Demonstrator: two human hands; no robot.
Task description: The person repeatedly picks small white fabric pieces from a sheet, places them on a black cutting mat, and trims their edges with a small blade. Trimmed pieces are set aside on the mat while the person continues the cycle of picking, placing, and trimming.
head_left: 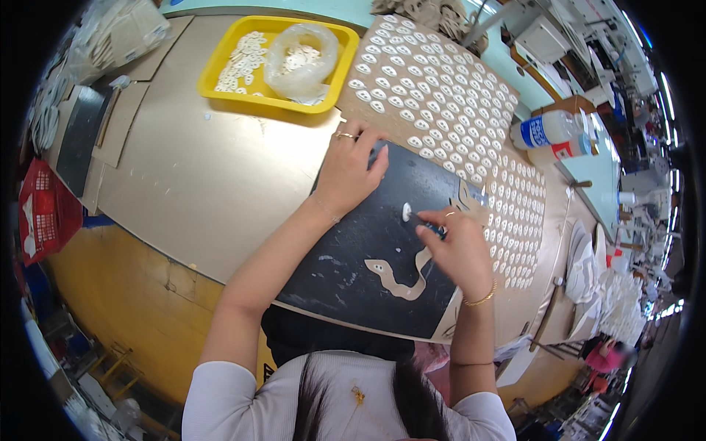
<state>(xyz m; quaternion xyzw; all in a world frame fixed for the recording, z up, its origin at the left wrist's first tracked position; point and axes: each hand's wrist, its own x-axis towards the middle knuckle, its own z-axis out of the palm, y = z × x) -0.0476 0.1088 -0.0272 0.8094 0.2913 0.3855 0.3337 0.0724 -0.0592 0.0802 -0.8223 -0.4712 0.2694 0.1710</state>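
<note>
My right hand (457, 246) pinches a slim, dark-handled tool (434, 228). The tool's far end meets a small white oval (407, 212) on the black mat (353, 242); whether that is a piece or a blob of glue is unclear. Beyond the mat's upper left corner, my left hand (351, 165) rests with bent fingers and the thumb held apart, nothing visible in it. A wavy beige strip (401, 289) with a pale oval at one end curves below my right hand. More beige cut pieces (465, 200) lie at the mat's right side.
A yellow tray (268, 107) at the back holds loose white ovals and a plastic bag (300, 62) of them. Brown boards (412, 121) carry rows of white ovals. A plastic bottle (548, 131) stands at right. A red basket (48, 213) is at far left.
</note>
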